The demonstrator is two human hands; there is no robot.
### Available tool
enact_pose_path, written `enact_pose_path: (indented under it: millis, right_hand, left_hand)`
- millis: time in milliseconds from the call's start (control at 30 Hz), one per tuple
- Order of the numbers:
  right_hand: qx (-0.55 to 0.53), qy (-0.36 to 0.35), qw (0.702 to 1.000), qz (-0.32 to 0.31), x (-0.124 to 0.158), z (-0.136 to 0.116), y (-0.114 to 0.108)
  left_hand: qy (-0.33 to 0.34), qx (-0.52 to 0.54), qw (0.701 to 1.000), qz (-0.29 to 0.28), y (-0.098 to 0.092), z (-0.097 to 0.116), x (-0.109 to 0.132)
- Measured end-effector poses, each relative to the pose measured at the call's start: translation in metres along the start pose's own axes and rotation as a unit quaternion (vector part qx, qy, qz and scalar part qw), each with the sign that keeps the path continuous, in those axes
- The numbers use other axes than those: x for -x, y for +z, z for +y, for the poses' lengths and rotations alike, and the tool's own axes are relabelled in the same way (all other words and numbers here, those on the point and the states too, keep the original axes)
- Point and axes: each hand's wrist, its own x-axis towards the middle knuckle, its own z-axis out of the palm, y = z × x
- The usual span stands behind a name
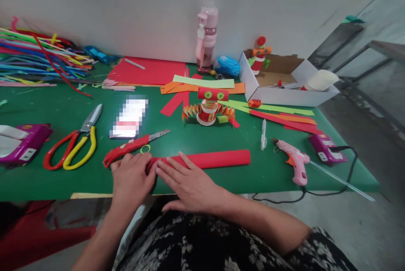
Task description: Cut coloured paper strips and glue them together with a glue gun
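Note:
A long red paper strip (226, 159) lies along the near edge of the green table. My left hand (131, 174) has its fingers curled in on the strip's left end, which looks rolled or folded; that part is mostly hidden under the hand. Stretched fingers of my right hand (193, 184) press flat on the strip's left half. Just beyond my left hand are a red-handled knife (136, 146) with its blade showing and a small green paper ring (145, 149). A paper figure (208, 111) with pleated orange arms and a red tube head stands behind the strip.
Scissors (77, 140) and a phone (129, 117) lie to the left. On the right are a pen (263, 134), a pink glue gun (295, 161) with a cord, and a white box (284, 92). A pink bottle (207, 39) stands by the wall.

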Motion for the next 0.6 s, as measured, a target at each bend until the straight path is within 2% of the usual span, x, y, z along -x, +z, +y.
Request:
enact_pose_path:
  millis: [167, 267, 300, 367, 433, 467, 500, 533, 600]
  right_hand:
    - [-0.044, 0.038, 0.998, -0.017, 0.006, -0.003, 0.002]
    - [-0.068, 0.05, 0.996, -0.027, 0.006, -0.003, 0.001]
    - [-0.073, 0.053, 0.995, -0.029, 0.006, -0.003, 0.001]
    - [-0.082, 0.053, 0.995, -0.032, 0.005, -0.002, 0.002]
    - [-0.088, 0.051, 0.994, -0.035, 0.005, -0.002, 0.003]
    - [-0.091, 0.05, 0.994, -0.037, 0.005, -0.002, 0.003]
    - [-0.094, 0.047, 0.994, -0.041, 0.005, -0.001, 0.003]
    - [-0.097, 0.043, 0.993, -0.045, 0.005, -0.001, 0.003]
    - [-0.103, 0.038, 0.993, -0.05, 0.004, 0.0, 0.004]
  left_hand:
    - [-0.022, 0.006, 1.0, 0.014, 0.001, 0.003, -0.002]
    - [-0.045, 0.057, 0.997, 0.031, -0.004, 0.001, 0.0]
    - [-0.057, 0.08, 0.993, 0.063, -0.007, 0.0, 0.003]
    - [-0.056, 0.111, 0.976, 0.178, -0.015, 0.001, 0.01]
    - [0.007, 0.123, 0.954, 0.272, -0.021, 0.006, 0.02]
    - [0.06, 0.125, 0.951, 0.275, -0.022, 0.01, 0.025]
    - [0.116, 0.125, 0.953, 0.249, -0.021, 0.014, 0.029]
    - [0.16, 0.119, 0.958, 0.206, -0.018, 0.018, 0.033]
    - [0.198, 0.075, 0.97, 0.123, -0.006, 0.024, 0.039]
